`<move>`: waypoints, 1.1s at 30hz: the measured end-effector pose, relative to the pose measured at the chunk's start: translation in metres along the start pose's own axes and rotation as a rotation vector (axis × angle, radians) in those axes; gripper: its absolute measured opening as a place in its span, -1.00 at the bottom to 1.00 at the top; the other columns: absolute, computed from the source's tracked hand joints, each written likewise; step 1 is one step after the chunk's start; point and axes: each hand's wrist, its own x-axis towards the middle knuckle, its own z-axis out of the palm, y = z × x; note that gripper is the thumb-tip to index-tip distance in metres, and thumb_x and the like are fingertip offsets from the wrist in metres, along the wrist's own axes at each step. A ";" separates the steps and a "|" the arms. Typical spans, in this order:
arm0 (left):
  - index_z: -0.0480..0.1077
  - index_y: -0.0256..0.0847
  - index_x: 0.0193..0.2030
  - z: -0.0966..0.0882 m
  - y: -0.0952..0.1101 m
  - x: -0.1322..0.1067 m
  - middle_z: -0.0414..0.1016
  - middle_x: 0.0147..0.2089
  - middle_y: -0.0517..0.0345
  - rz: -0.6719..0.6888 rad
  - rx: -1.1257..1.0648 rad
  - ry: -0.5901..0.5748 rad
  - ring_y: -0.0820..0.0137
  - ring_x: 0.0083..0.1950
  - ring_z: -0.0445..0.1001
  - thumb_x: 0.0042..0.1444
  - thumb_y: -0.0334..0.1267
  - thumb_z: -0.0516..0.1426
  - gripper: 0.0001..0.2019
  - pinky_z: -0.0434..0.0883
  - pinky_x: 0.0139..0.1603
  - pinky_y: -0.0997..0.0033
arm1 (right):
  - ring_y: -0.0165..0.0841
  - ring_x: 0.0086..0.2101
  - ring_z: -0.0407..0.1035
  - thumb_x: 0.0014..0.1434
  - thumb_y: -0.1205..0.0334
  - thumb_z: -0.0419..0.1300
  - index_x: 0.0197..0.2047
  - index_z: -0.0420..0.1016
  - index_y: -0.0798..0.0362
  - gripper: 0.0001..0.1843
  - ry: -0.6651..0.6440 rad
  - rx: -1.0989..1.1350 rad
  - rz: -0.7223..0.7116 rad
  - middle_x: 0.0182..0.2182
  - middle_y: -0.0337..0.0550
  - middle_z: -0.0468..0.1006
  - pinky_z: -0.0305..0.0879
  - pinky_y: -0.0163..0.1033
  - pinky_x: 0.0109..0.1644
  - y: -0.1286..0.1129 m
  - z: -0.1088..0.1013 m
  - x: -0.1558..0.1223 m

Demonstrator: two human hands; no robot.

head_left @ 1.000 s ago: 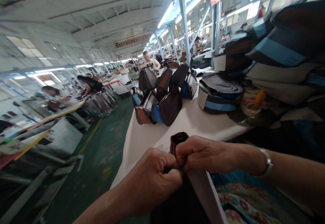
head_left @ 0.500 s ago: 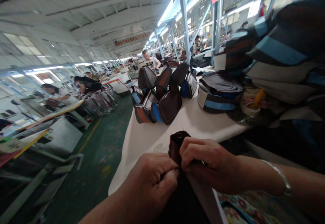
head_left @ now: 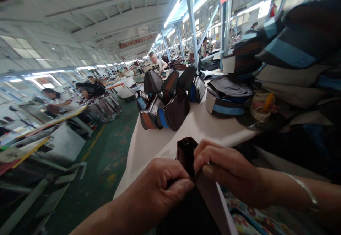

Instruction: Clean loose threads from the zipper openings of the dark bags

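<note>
a shallow round tub [head_left: 262, 111] on the white worktable [head_left: 160, 142] holds a yellow stick-shaped thing; what else lies in it is too blurred to tell. the left hand [head_left: 160, 192] is closed in a pinch on the dark brown leather bag piece [head_left: 185, 152], and the right hand [head_left: 226, 169] grips the same piece from the other side, fingers curled tight. the piece stands at the table's near edge, between both hands. further along the table sit finished brown-and-blue bags [head_left: 165, 102], and stacked striped bags [head_left: 287, 57] rise on the right. the long factory hall has a green floor [head_left: 106, 157] and strip lights; other people work at benches on the left.
</note>
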 end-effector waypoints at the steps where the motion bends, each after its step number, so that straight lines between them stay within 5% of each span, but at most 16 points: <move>1: 0.33 -0.25 -0.43 0.002 0.001 0.000 0.26 -0.43 0.31 0.025 0.014 0.022 0.55 -0.39 0.22 0.26 -0.31 0.09 -0.78 0.16 -0.39 0.56 | -0.39 -0.19 0.31 0.39 0.33 0.00 -0.06 0.37 0.12 -0.85 -0.017 0.001 0.063 -0.21 -0.10 0.42 0.30 -0.30 -0.08 0.000 -0.004 0.003; 6: 0.33 -0.26 -0.46 0.007 0.000 0.003 0.31 -0.46 0.29 0.116 0.124 0.105 0.55 -0.39 0.27 0.30 -0.26 0.08 -0.72 0.15 -0.34 0.52 | -0.45 -0.30 0.27 0.40 0.25 0.07 -0.29 0.41 0.13 -0.77 -0.379 0.020 0.064 -0.30 -0.17 0.39 0.23 -0.34 -0.16 0.008 -0.017 0.019; 11: 0.48 -0.29 -0.26 -0.011 -0.008 0.004 0.25 -0.43 0.26 -0.019 -0.110 -0.140 0.51 -0.41 0.18 0.33 0.10 0.00 -0.53 0.13 -0.40 0.50 | -0.49 -0.39 0.20 0.37 0.23 0.11 -0.42 0.37 0.14 -0.69 -0.294 0.145 0.021 -0.41 -0.22 0.32 0.16 -0.39 -0.29 0.019 -0.014 0.016; 14: 0.52 -0.27 -0.08 -0.027 -0.013 0.005 0.41 -0.24 0.14 0.073 -0.133 -0.175 0.44 -0.22 0.33 0.41 0.03 -0.10 -0.51 0.25 -0.17 0.48 | -0.48 -0.39 0.21 0.38 0.14 0.12 -0.42 0.38 0.15 -0.65 -0.318 0.233 0.097 -0.39 -0.20 0.34 0.14 -0.37 -0.30 0.023 -0.017 0.011; 20: 0.45 -0.34 -0.26 -0.040 -0.028 0.016 0.42 -0.18 0.03 0.206 -0.211 -0.272 0.38 -0.14 0.36 0.36 -0.10 0.05 -0.67 0.30 -0.05 0.42 | -0.48 -0.39 0.09 0.42 -0.08 0.00 -0.34 0.34 0.15 -0.53 -0.387 0.382 0.424 -0.41 -0.27 0.22 0.09 -0.35 -0.32 0.019 -0.027 0.013; 24: 0.43 -0.33 -0.31 -0.037 -0.027 0.019 0.37 -0.26 0.09 0.236 -0.216 -0.273 0.42 -0.20 0.34 0.31 -0.19 0.12 -0.76 0.30 -0.13 0.46 | -0.54 -0.49 0.00 0.36 0.03 0.13 -0.39 0.31 0.13 -0.63 -0.476 0.276 0.428 -0.51 -0.37 0.13 -0.03 -0.41 -0.46 0.007 -0.025 0.027; 29: 0.35 -0.28 -0.36 -0.028 -0.022 0.012 0.35 -0.29 0.15 0.287 0.014 -0.153 0.45 -0.22 0.31 0.34 -0.19 0.07 -0.73 0.25 -0.19 0.50 | -0.62 -0.59 -0.07 0.09 0.51 0.13 -0.54 0.19 0.13 -0.75 -0.450 0.039 0.341 -0.63 -0.44 0.07 -0.11 -0.48 -0.55 -0.001 -0.013 0.035; 33: 0.32 -0.27 -0.36 -0.022 -0.027 0.007 0.34 -0.31 0.17 0.300 0.068 -0.080 0.45 -0.23 0.30 0.37 -0.17 0.04 -0.71 0.24 -0.18 0.51 | -0.63 -0.60 -0.06 0.05 0.48 0.14 -0.57 0.18 0.14 -0.76 -0.399 -0.055 0.325 -0.65 -0.44 0.09 -0.13 -0.49 -0.57 0.002 -0.011 0.035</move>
